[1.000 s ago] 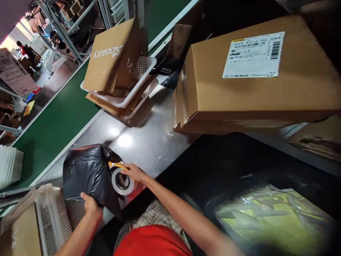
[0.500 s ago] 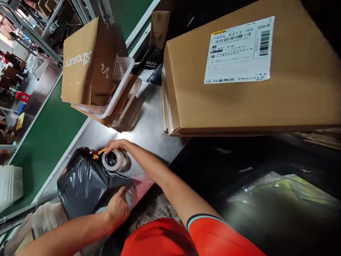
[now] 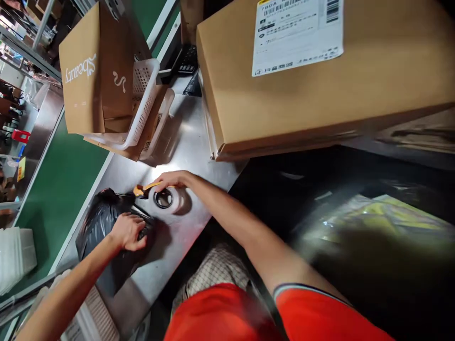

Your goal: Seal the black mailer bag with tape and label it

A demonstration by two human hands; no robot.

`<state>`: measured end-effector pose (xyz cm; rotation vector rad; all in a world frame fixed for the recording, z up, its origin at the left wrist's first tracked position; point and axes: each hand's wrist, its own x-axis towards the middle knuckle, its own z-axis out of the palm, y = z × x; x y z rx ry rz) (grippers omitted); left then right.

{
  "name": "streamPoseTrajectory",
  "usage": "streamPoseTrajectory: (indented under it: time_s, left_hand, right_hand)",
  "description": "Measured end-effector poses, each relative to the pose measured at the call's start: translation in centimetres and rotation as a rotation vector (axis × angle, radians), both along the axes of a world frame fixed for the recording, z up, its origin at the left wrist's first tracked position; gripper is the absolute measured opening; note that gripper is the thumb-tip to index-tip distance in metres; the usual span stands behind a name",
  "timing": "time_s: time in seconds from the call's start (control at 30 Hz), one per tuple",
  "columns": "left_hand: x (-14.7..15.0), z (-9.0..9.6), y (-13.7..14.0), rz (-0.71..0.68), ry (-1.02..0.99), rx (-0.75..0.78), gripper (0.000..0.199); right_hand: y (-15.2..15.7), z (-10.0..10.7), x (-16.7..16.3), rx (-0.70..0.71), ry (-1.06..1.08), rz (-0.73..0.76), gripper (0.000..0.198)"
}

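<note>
Your right hand (image 3: 174,180) is gripping the yellow tape dispenser (image 3: 141,189); at its eight o'clock, your left hand (image 3: 127,232), fingers together, is resting on the black poly mailer (image 3: 104,216), any pinch hidden. Keeping plastic taut should help.

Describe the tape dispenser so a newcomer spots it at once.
Find the big labelled carton at upper right. Below and left, over the metal table, the right hand grips the tape dispenser. Its orange frame and pale, dark-cored roll set it apart from the black bag beside it.
</note>
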<state>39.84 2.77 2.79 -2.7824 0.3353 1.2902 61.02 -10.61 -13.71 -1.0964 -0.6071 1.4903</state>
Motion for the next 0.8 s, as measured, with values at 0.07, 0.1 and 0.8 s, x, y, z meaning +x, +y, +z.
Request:
streamPoseTrajectory:
  time_s: [0.07, 0.1, 0.8]
  left_hand:
    - [1.3, -0.3, 0.9, 0.062, -0.067, 0.094, 0.048]
    - [2.1, -0.4, 1.4, 0.122, -0.109, 0.163, 0.053]
    - [5.8, -1.3, 4.8, 0.449, -0.402, 0.298, 0.053]
  right_hand:
    - [-3.9, -0.4, -1.1, -0.006, 0.002, 0.026, 0.061]
    - [-6.0, -0.5, -2.0, -0.008, -0.005, 0.023, 0.066]
    - [-9.9, 1.7, -39.9, -0.038, 0.104, -0.385, 0.074]
